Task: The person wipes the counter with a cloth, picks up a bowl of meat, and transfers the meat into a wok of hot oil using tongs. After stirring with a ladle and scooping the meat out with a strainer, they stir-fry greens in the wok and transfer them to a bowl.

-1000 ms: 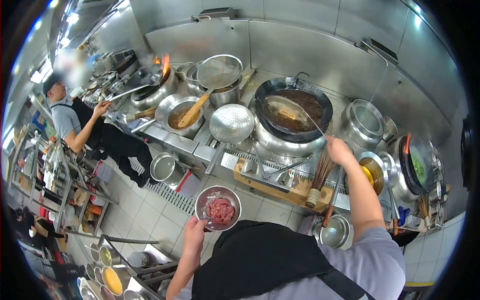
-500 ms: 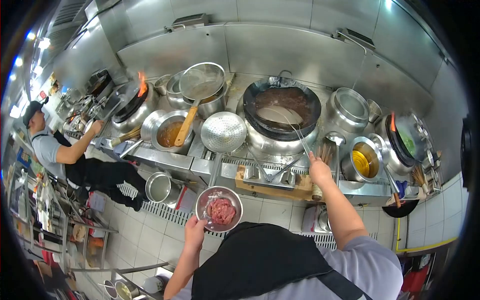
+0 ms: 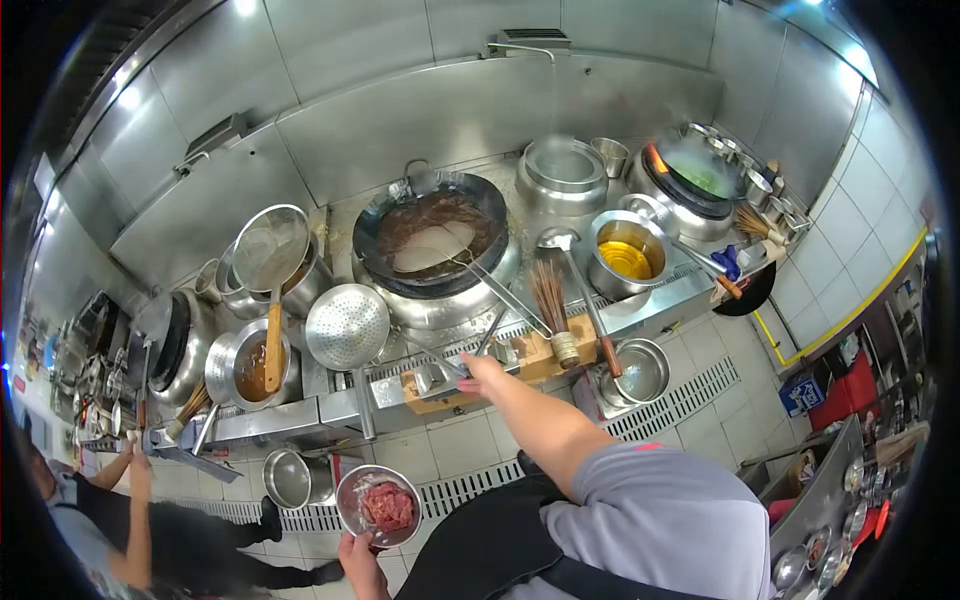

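My left hand (image 3: pixel 360 562) grips the rim of a metal bowl (image 3: pixel 347 500) with raw sliced meat (image 3: pixel 387 506) in it, low and left of centre. At the stove's front edge, my right hand (image 3: pixel 483 375) has its fingers closed at the end of a metal lever (image 3: pixel 436 356); the fingertips are partly unclear. Beyond it stands a large black wok (image 3: pixel 372 243) of dark liquid. A wire-handled skimmer (image 3: pixel 432 250) lies in the wok, its handle resting out over the front rim with no hand on it.
A perforated ladle (image 3: pixel 347 326), strainer (image 3: pixel 270 245) and pot of brown liquid (image 3: pixel 238 368) are to the left. A brush (image 3: pixel 551 300), ladle (image 3: pixel 585 285) and pot of yellow oil (image 3: pixel 628 258) stand right. Flame shows by another wok (image 3: pixel 697 183). Another person (image 3: pixel 90 520) works far left.
My right hand has let go of the skimmer's handle and moved down and left to the lever. The view has swung right. My left hand still holds the bowl.
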Available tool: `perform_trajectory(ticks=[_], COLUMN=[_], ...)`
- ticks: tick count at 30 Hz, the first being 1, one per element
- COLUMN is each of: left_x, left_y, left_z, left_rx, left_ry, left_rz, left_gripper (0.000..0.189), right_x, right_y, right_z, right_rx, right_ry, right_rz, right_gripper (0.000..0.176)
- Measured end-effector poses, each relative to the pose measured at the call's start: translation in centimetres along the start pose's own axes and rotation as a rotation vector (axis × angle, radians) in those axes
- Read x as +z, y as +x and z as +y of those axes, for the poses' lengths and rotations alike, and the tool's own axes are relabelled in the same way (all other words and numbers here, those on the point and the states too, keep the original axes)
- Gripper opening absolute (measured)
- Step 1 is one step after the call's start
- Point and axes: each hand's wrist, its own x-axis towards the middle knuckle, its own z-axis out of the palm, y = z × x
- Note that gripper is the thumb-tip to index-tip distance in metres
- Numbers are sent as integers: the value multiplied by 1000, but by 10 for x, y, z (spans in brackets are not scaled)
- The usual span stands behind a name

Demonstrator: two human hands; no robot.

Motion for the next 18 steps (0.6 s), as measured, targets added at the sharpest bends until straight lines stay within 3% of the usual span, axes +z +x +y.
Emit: perform_trajectory(ticks=[1, 2, 8, 11, 13, 14, 16, 18], left_x=[-6, -11, 16, 8, 9, 10, 15, 18], left_y=[5, 11, -14, -9, -6, -5, -1, 5], left_z=[-5, -10, 23, 15, 14, 15, 16, 13], left_rx=[0, -12, -52, -112, -108, -103, -105, -83], left_ry=[2, 14, 16, 47, 49, 33, 33, 30], left_rz=[-3, 1, 45, -11, -58, -28, -88, -97], left_gripper=[17, 17, 16, 17, 17, 17, 17, 17], right_x=[2, 4, -6, -4, -9, -17, -39, -60], right_y=[3, 6, -55, -102, -142, -144, -145, -157], right_z=[-5, -8, -10, 18, 23, 33, 53, 65], right_rx=[35, 54, 19, 62, 73, 87, 257, 277], right_ry=[185, 184, 649, 767, 650, 625, 630, 523], right_rz=[-45, -31, -340, -391, -478, -500, -614, -793], right_gripper=[39, 28, 17, 22, 38, 38, 50, 47])
